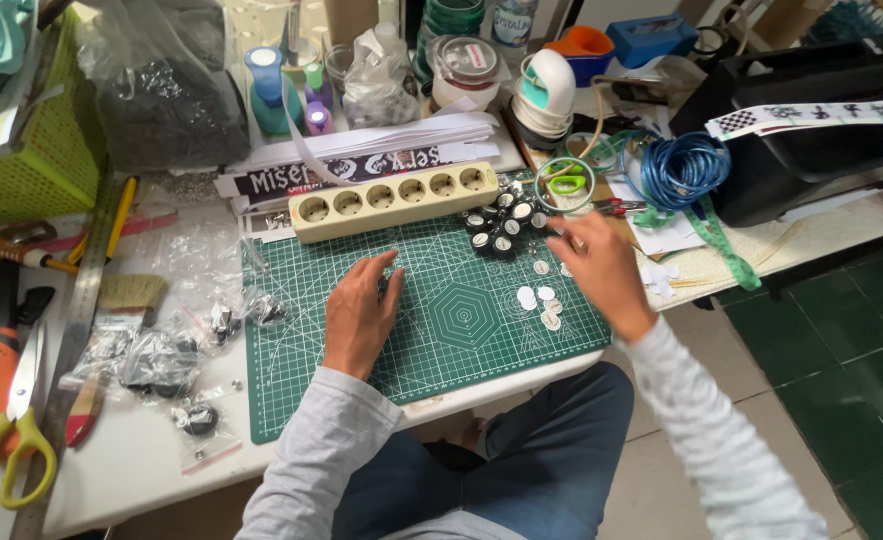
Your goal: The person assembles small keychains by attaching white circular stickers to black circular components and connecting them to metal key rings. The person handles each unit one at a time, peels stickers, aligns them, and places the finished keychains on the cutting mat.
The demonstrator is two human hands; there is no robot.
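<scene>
The small round white discs (539, 300) lie loose on the right part of the green gridded cutting mat (441, 345), just below a cluster of black-rimmed round button badges (501, 225). The right hand (596, 270) hovers above them, fingers bunched as if pinching one small piece (blurred, so I cannot be sure). Sorting or picking up discs seems to be the step in hand; the next pick calls for a fine fingertip pinch. The left hand (359, 318) rests flat on the mat, fingers loosely spread, holding nothing. A cream six-socket power strip (391, 198) lies along the mat's far edge on the white bench (141, 460).
</scene>
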